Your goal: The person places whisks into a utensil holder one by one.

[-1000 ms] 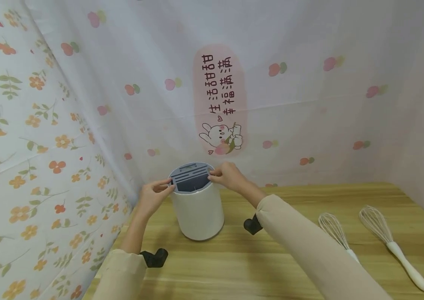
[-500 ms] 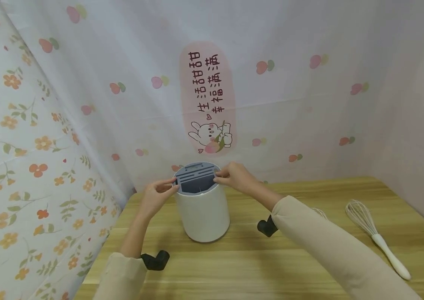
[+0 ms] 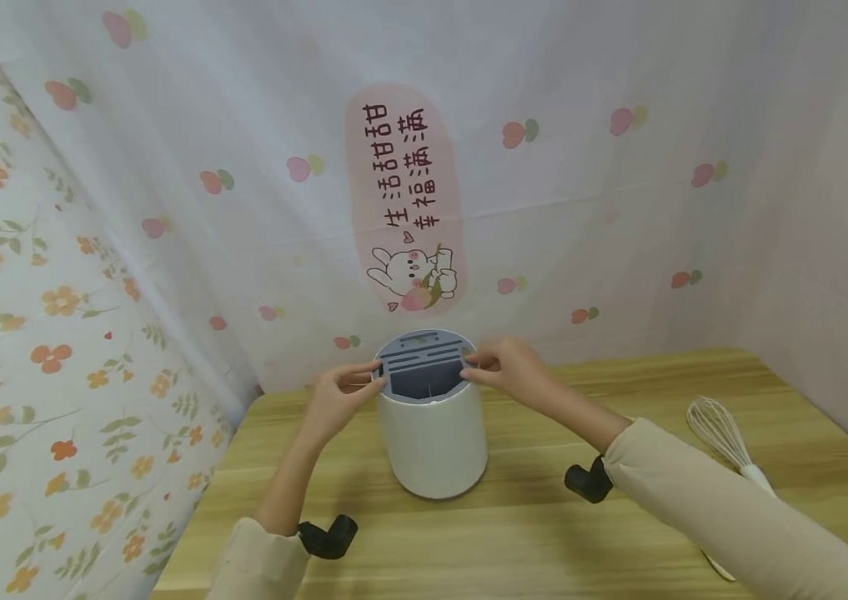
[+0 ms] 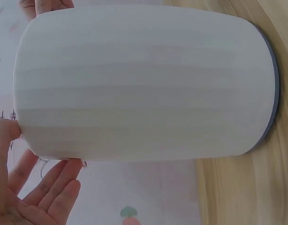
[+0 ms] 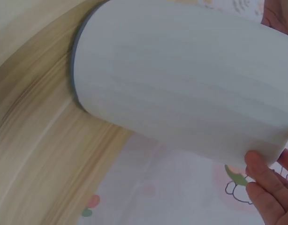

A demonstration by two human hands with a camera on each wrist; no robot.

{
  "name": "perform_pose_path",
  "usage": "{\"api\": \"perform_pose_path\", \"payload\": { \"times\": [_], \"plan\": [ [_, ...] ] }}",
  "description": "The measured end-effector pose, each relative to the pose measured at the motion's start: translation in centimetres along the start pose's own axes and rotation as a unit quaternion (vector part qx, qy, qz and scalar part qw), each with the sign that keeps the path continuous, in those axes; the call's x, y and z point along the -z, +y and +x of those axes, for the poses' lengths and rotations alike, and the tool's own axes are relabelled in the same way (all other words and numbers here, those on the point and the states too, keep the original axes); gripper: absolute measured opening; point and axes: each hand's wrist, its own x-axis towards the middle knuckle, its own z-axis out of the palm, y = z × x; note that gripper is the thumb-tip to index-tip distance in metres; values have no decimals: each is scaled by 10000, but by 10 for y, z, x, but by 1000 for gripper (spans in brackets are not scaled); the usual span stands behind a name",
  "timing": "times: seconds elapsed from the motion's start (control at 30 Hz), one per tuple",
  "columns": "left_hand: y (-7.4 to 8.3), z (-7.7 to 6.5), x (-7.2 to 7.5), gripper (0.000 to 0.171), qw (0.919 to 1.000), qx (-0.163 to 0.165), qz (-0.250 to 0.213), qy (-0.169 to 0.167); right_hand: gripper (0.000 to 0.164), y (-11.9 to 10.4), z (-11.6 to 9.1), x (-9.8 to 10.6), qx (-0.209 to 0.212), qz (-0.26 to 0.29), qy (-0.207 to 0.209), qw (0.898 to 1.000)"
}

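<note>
A white cylindrical utensil holder [image 3: 434, 450] stands upright on the wooden table in the head view. Its top has a blue-grey slotted insert [image 3: 424, 363] with a larger dark opening at the front. My left hand [image 3: 337, 400] grips the rim on the left, thumb toward the front. On the opposite side, my right hand [image 3: 509, 371] pinches the rim between thumb and fingers. The left wrist view shows the holder's smooth white wall [image 4: 144, 84] and its dark base edge. Fingers [image 5: 266, 180] curl at the rim in the right wrist view.
A whisk [image 3: 720, 433] with a white handle lies to the right, partly covered by my right sleeve [image 3: 739, 508]. Patterned cloth [image 3: 559, 208] hangs behind the table, and a floral cloth [image 3: 56, 358] borders its left side. Black wrist mounts [image 3: 329, 537] sit at my wrists.
Both hands have shifted the utensil holder to the right across the table, keeping their hold on its rim. The head view has turned slightly, and my right sleeve now covers more of the whisks.
</note>
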Motion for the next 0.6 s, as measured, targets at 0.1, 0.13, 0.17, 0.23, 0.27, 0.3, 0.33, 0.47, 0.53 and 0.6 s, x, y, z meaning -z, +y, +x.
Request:
{"api": "perform_pose_path", "payload": {
  "times": [0.1,0.13,0.17,0.23,0.27,0.3,0.33,0.47,0.53,0.6],
  "plan": [
    [11,-2,-6,39,9998,-5,-121,-145,27,2,-7,6,-44,32,-6,10000],
    [11,-1,-9,39,9997,-7,-147,-176,28,2,-9,9,-49,5,-5,10000],
    [8,1,-12,39,9997,-49,-163,-192,27,4,-12,11,-25,-40,14,10000],
    [0,7,-18,39,9993,-103,-243,-250,27,6,-17,16,4,-173,36,9998],
    [-4,9,-21,38,9991,-139,-278,-294,26,7,-19,19,3,-228,44,9997],
    [-7,12,-24,38,9988,-156,-327,-322,26,8,-21,21,20,-288,52,9996],
    [-7,12,-26,37,9988,-174,-316,-344,26,9,-23,23,51,-324,49,9995],
    [-4,10,-34,33,9979,-232,-410,-447,28,10,-35,30,-57,-411,-39,9991],
    [-1,8,-38,33,9976,-234,-451,-480,29,9,-41,33,-128,-449,-67,9989],
    [1,7,-42,33,9971,-250,-484,-525,29,8,-47,36,-221,-458,-70,9987]
  ]
}}
